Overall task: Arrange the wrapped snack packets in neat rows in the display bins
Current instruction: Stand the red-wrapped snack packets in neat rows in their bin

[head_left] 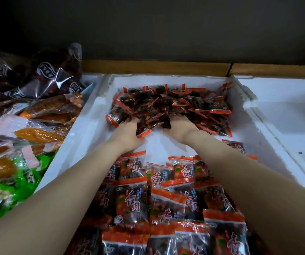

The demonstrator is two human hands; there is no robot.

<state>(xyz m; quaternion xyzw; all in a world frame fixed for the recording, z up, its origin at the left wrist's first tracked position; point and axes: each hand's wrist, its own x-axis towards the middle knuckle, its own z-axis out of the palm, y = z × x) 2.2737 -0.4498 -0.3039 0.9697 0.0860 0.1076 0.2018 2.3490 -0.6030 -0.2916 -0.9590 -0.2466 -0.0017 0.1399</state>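
Note:
A loose heap of small dark snack packets (175,105) with orange-red ends lies at the far end of a white foam bin (85,126). My left hand (127,135) digs into the heap's near left edge, its fingers curled among the packets and one packet lying against its thumb. My right hand (180,128) reaches into the near middle of the heap, with its fingertips hidden under packets. Larger orange-and-dark packets (166,205) lie in overlapping rows at the bin's near end, under my forearms.
A neighbouring bin on the left holds orange vacuum packs (39,135), dark wrapped packs (43,78) and green packets (9,188). Another white foam bin (286,116) stands on the right. A wooden ledge (157,68) runs behind the bins.

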